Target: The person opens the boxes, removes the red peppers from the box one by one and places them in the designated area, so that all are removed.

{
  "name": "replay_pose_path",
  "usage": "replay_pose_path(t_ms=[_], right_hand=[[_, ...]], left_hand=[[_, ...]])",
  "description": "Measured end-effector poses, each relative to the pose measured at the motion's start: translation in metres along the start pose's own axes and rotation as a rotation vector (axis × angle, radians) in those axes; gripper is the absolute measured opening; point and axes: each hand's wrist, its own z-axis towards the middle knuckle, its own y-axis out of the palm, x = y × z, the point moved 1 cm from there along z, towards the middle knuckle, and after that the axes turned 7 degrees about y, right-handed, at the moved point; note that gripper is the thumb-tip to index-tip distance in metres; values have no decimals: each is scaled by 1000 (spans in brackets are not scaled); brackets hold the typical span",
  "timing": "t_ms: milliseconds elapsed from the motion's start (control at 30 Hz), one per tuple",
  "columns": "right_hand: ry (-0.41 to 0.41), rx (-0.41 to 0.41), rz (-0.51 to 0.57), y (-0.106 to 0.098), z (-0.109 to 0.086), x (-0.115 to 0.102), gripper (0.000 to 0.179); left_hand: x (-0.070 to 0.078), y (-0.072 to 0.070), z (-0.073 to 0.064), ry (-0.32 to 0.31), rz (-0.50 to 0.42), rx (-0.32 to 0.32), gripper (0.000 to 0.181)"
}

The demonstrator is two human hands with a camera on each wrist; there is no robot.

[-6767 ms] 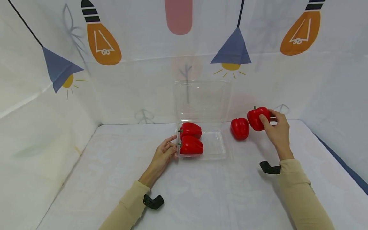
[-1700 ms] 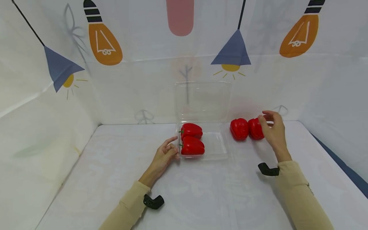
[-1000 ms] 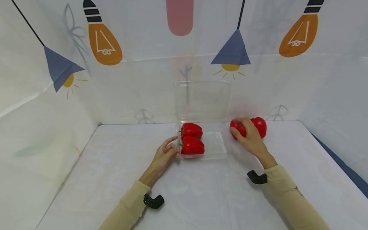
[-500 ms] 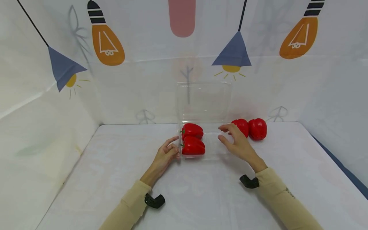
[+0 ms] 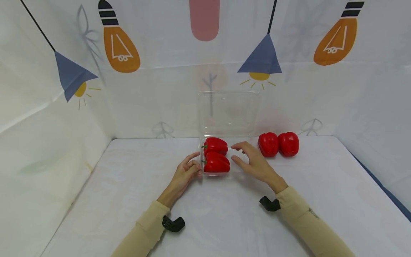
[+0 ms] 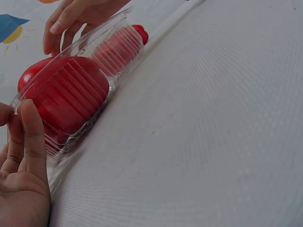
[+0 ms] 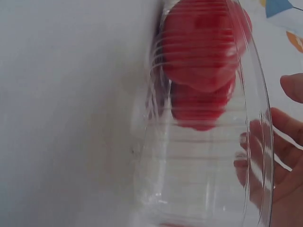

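Two red bell peppers, the rear one (image 5: 216,146) and the front one (image 5: 217,162), lie side by side in the left half of a clear plastic box (image 5: 236,175), stems pointing left. At the box's left edge, my left hand (image 5: 183,176) pinches the rim, seen closer in the left wrist view. My right hand (image 5: 255,162) hovers over the box's right half, thumb and fingers apart, fingertips just right of the peppers and holding nothing. Two more red bell peppers, a left one (image 5: 268,144) and a right one (image 5: 288,144), sit right of the box.
The box's clear lid (image 5: 228,112) stands raised against the patterned back wall cloth (image 5: 154,96). A white cloth covers the table (image 5: 212,214). A black wrist device (image 5: 173,224) sits at the left cuff, another black wrist device (image 5: 270,203) at the right.
My right hand set a held pepper down at the far right, touched the pepper beside it, then moved left over the box with nothing in it. My left hand stayed at the box edge.
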Motion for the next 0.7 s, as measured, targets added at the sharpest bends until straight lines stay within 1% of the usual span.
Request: replay_pose_path(t_ms=[200,367,567,700], right_hand=[[-58,-17,4,11,2,-6,43],[-81,-37,4,20,3,-11,42],[-137,-20,-39,28,4,-17,42],[-137,-27,-54,32,6,-21,44]], left_hand=[[-1,0,1,8,-7,-5,53],[0,-1,1,11,-12,-7,53],[1,-1,0,11,-10,-11,54],[1,-1,0,3,-6,-7,54]])
